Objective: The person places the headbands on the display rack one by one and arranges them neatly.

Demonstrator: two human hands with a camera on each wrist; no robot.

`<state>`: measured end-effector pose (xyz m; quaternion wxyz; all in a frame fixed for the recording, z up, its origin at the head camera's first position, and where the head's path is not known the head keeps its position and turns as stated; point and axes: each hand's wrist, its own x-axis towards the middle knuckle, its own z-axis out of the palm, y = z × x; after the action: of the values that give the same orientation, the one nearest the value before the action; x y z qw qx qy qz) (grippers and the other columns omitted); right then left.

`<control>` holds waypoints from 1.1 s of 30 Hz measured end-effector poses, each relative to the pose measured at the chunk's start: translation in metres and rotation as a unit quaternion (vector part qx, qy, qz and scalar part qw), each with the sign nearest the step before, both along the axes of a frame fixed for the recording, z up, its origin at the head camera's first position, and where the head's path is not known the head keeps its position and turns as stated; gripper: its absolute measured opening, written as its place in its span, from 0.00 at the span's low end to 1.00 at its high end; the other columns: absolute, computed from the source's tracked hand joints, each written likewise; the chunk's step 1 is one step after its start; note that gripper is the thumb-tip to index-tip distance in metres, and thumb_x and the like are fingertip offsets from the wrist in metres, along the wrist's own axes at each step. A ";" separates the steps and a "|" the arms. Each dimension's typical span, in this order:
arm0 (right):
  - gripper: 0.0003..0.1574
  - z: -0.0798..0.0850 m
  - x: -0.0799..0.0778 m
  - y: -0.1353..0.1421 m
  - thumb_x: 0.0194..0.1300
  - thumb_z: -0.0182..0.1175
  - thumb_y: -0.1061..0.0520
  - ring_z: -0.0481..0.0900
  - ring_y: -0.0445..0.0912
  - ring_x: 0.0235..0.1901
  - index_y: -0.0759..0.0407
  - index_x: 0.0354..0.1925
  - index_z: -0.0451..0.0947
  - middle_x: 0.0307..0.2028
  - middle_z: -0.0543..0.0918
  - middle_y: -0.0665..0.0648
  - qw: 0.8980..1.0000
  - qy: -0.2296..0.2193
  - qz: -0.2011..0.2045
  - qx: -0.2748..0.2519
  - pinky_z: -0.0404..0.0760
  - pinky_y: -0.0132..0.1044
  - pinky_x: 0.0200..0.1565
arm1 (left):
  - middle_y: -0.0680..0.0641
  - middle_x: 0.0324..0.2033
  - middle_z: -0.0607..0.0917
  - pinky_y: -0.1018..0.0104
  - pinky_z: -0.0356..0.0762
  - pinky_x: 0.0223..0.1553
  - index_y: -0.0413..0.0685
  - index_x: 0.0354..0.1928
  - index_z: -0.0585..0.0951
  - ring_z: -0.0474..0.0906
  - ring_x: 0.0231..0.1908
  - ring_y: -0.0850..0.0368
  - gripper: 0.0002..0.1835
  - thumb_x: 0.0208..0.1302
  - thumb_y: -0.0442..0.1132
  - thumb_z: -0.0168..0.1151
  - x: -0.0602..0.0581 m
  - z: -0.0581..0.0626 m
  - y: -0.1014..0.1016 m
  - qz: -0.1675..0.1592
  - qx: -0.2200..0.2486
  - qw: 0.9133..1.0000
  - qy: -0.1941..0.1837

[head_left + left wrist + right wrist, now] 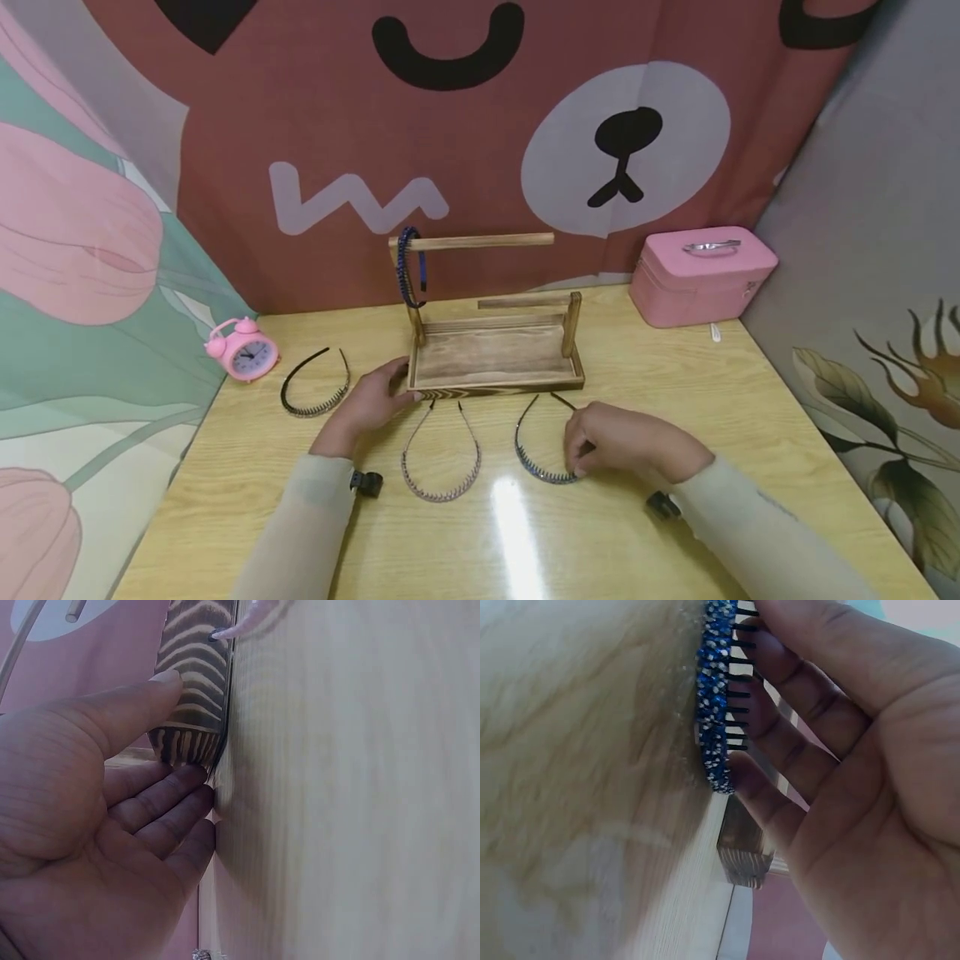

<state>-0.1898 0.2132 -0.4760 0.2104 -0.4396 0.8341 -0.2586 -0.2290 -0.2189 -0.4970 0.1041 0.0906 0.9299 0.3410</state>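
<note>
A wooden stand with a tray base and two bars stands at the table's middle. My left hand holds its front left corner. In the left wrist view the thumb lies on the dark-grained front board, with the fingers at its end. My right hand pinches the right side of a blue glittery headband lying on the table. Its black teeth face the fingers in the right wrist view, where blue beading shows close up. A dark blue headband hangs on the stand's upper bar.
A pinkish headband lies in front of the stand, between my arms. Another, dark headband lies left of my left hand. A pink alarm clock stands at the far left, a pink case at the back right.
</note>
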 end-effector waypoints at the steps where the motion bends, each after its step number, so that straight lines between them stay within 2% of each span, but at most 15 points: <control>1: 0.12 0.000 0.000 -0.001 0.66 0.76 0.63 0.80 0.29 0.39 0.44 0.33 0.93 0.35 0.87 0.36 1.000 -0.003 0.006 -0.004 0.87 0.32 0.49 | 0.35 0.80 0.70 0.36 0.65 0.81 0.42 0.86 0.59 0.66 0.80 0.33 0.44 0.79 0.50 0.68 0.000 0.000 0.000 0.002 0.002 1.000 -0.001; 4: 0.11 0.002 0.002 -0.002 0.68 0.75 0.63 0.79 0.30 0.40 0.45 0.35 0.92 0.37 0.87 0.37 1.000 0.002 0.010 -0.007 0.86 0.31 0.47 | 0.35 0.80 0.70 0.37 0.65 0.81 0.42 0.86 0.59 0.66 0.80 0.33 0.44 0.79 0.49 0.68 0.001 -0.001 0.000 0.003 0.003 1.000 -0.002; 7: 0.11 0.005 0.004 -0.002 0.65 0.78 0.62 0.79 0.31 0.41 0.44 0.38 0.93 0.39 0.88 0.38 1.000 0.027 0.003 0.003 0.85 0.31 0.46 | 0.35 0.80 0.70 0.36 0.64 0.81 0.42 0.86 0.59 0.65 0.80 0.33 0.44 0.79 0.49 0.68 0.001 0.000 0.001 0.002 0.005 1.000 -0.002; 11: 0.14 0.007 0.004 -0.001 0.61 0.79 0.65 0.79 0.30 0.40 0.44 0.36 0.94 0.37 0.88 0.37 0.999 0.036 -0.009 0.028 0.85 0.29 0.46 | 0.35 0.80 0.70 0.36 0.64 0.81 0.42 0.86 0.59 0.64 0.81 0.33 0.44 0.79 0.50 0.68 0.001 0.000 0.002 0.002 0.002 1.000 -0.001; 16: 0.17 0.004 0.002 -0.001 0.64 0.75 0.68 0.80 0.29 0.39 0.44 0.31 0.92 0.35 0.88 0.36 0.999 0.039 0.003 0.026 0.87 0.30 0.47 | 0.36 0.80 0.70 0.36 0.64 0.81 0.43 0.87 0.59 0.64 0.81 0.33 0.44 0.79 0.49 0.68 0.001 0.000 0.001 0.003 -0.002 1.000 -0.001; 20: 0.16 0.006 0.001 -0.001 0.68 0.72 0.67 0.82 0.30 0.42 0.44 0.32 0.92 0.37 0.89 0.38 0.999 0.045 0.020 0.004 0.87 0.32 0.50 | 0.35 0.80 0.70 0.36 0.63 0.82 0.42 0.87 0.59 0.64 0.81 0.32 0.44 0.79 0.49 0.68 0.001 0.002 0.001 0.002 -0.002 1.000 0.002; 22: 0.14 0.010 0.000 -0.001 0.71 0.72 0.64 0.83 0.30 0.44 0.44 0.34 0.92 0.40 0.90 0.39 0.999 0.029 0.023 -0.014 0.88 0.32 0.52 | 0.34 0.80 0.70 0.35 0.64 0.81 0.41 0.86 0.59 0.64 0.81 0.32 0.44 0.80 0.48 0.68 0.000 0.003 0.001 0.001 -0.001 1.000 0.005; 26: 0.09 0.022 -0.002 -0.005 0.74 0.69 0.59 0.85 0.34 0.45 0.44 0.37 0.90 0.41 0.89 0.40 0.996 -0.021 0.032 -0.084 0.88 0.35 0.54 | 0.35 0.81 0.69 0.36 0.63 0.82 0.42 0.87 0.59 0.64 0.81 0.33 0.44 0.79 0.48 0.68 0.000 0.003 0.001 0.004 -0.001 1.000 0.001; 30: 0.09 0.029 -0.006 -0.010 0.77 0.66 0.62 0.85 0.38 0.47 0.49 0.39 0.86 0.43 0.89 0.47 0.981 -0.073 0.034 -0.175 0.87 0.37 0.56 | 0.36 0.81 0.69 0.36 0.63 0.82 0.43 0.87 0.59 0.63 0.81 0.33 0.44 0.79 0.49 0.68 -0.001 0.001 0.000 0.006 -0.008 1.000 -0.001; 33: 0.10 0.034 -0.009 -0.016 0.79 0.61 0.67 0.82 0.40 0.46 0.55 0.41 0.83 0.42 0.86 0.54 0.967 -0.083 0.026 -0.241 0.86 0.37 0.52 | 0.36 0.81 0.70 0.36 0.64 0.81 0.44 0.87 0.59 0.63 0.81 0.33 0.44 0.79 0.50 0.68 -0.001 0.000 0.000 0.004 -0.007 1.000 -0.002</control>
<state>-0.1991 0.1970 -0.4417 0.1738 -0.4761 0.7149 -0.4818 -0.2296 -0.2187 -0.4967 0.1053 0.0859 0.9324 0.3348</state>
